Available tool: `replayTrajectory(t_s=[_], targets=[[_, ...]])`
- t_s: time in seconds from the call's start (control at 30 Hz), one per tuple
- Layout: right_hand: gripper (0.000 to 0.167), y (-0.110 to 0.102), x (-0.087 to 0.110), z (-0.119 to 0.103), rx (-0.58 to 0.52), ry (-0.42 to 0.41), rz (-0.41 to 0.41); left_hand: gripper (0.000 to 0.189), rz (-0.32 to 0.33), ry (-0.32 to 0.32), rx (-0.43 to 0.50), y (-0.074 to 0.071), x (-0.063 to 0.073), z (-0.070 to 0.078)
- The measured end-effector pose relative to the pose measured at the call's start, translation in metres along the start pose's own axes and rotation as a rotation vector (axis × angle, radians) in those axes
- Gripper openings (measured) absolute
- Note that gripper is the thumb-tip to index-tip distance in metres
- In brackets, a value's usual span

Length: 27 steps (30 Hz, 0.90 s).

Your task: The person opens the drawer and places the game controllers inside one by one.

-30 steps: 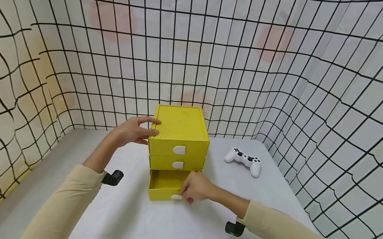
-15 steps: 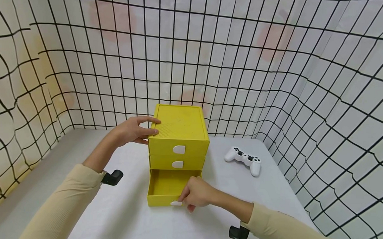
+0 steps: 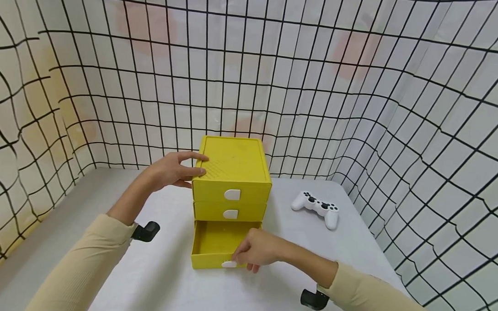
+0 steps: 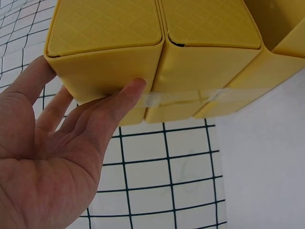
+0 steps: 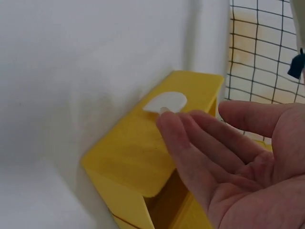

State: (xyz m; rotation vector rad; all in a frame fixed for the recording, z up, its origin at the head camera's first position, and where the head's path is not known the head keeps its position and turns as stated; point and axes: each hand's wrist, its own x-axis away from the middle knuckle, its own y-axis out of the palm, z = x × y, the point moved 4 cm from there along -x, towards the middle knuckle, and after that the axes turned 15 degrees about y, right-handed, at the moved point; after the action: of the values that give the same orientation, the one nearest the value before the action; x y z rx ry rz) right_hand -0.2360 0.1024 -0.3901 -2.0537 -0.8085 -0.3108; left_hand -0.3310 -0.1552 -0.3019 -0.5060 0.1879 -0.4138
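Observation:
A yellow drawer cabinet with three stacked drawers and white tab handles stands on the white table. The bottom drawer is pulled out and nothing shows in its visible part; the upper two are closed. My left hand rests on the cabinet's upper left edge, fingers extended over the top and along the side. At the pulled-out drawer's front, my right hand has its fingertips right by the white handle. The right wrist view shows those fingers loosely extended and the thumb apart from them.
A white game controller lies on the table to the right of the cabinet. Black wire mesh encloses the table at the back and both sides, with pale cloth behind it. Clear tape runs across the cabinet's side.
The bottom drawer has slid farther out toward me, with my right hand moving along at its handle. That hand has since shifted slightly right. My left hand has stayed in place.

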Motion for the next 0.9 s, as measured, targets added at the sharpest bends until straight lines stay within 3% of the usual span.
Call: replayTrajectory(t_s=[0.3, 0.67, 0.9], targets=[[0.020, -0.036, 0.005, 0.005, 0.031, 0.008, 0.088, 0.058, 0.009, -0.004, 0.024, 0.000, 0.001, 0.000], [0.027, -0.091, 0.016, 0.035, -0.031, 0.148, 0.215, 0.057, 0.007, 0.014, 0.028, 0.000, 0.000, 0.000], [0.051, -0.125, 0.022, 0.067, -0.074, 0.200, 0.323, 0.058, 0.015, 0.002, 0.032, -0.001, 0.001, -0.001]])
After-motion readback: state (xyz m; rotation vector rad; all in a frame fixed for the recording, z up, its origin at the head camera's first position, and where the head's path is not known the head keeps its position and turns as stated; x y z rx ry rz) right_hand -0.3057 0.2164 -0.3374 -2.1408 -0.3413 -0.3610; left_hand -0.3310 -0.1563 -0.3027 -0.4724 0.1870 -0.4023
